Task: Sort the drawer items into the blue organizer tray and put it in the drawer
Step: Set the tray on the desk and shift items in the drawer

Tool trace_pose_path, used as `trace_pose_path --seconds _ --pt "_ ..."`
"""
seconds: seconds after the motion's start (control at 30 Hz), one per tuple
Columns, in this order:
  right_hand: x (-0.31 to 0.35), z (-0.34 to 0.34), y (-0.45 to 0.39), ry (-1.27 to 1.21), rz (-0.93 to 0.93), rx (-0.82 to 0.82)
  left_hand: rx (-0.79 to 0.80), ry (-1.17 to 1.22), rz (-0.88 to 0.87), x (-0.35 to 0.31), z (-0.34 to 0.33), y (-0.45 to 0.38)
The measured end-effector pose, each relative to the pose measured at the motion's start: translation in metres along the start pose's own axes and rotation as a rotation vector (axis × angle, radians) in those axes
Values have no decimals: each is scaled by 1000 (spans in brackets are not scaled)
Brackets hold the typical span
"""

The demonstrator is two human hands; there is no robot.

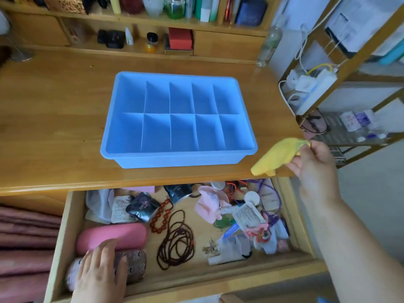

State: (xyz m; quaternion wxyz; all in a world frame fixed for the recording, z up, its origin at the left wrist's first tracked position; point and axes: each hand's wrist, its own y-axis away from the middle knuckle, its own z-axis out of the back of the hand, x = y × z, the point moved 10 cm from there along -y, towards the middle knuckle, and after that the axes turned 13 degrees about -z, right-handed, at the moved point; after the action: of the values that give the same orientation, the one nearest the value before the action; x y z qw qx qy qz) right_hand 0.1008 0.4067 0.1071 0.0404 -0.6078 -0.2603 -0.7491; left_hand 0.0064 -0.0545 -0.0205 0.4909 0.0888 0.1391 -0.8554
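**Readable text**
"DPOR" on dark foil sachet (142,207) in drawer, left-centre. 2nd dark sachet (177,191) near drawer back: only "DP" legible. Other labels/slips w/ fine print: too blurred to read

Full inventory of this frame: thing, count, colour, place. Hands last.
organizer tray: 1, blue, ten empty compartments, on the desk
desk: 1, wood, above the open drawer
drawer: 1, wood, pulled open, cluttered
yellow cloth: 1, held over the desk's right front corner
pink case: 1, drawer left
patterned case: 1, brown, in front of the pink case
red bead bracelet: 1, drawer middle
dark bead string: 1, coiled, drawer middle
black sachets: 2, drawer back
pink cloth: 1, drawer back right
red box: 1, back shelf
left hand: resting on both cases
right hand: pinching the yellow cloth
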Motion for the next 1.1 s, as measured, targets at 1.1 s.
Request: trace_pose_path --seconds 1.1 --pt "-195 -360 191 1227 629 688 -75 93 -74 0 4 7"
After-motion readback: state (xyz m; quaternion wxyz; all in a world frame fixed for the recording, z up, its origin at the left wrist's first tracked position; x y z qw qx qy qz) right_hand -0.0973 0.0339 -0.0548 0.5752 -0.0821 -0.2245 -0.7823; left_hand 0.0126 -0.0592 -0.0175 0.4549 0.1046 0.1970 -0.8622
